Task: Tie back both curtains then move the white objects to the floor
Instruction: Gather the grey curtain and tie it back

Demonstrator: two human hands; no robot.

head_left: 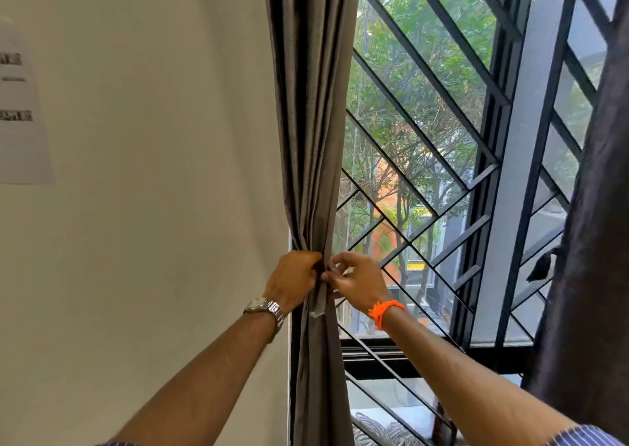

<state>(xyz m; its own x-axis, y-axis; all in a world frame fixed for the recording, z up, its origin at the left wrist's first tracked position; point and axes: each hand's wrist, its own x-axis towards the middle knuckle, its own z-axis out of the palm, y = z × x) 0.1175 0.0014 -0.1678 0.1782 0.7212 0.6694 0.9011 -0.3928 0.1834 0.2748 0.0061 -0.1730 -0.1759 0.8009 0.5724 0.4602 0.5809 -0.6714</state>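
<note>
Curtain point(311, 122) hangs vertical, cinched by left hand point(295, 280), right hand point(354, 280).

Gathered curtain point(311, 122) at centre, hanging betw. wall point(153, 173) on left & window grille point(425, 146) on right. Paper sheet point(22, 105) on wall, far left. Second curtain point(592, 241) at far right, in front of grille. Left hand point(294, 280) & right hand point(357, 282) touching at curtain's gathered part, tie strip point(319, 301) hanging just below.
</note>
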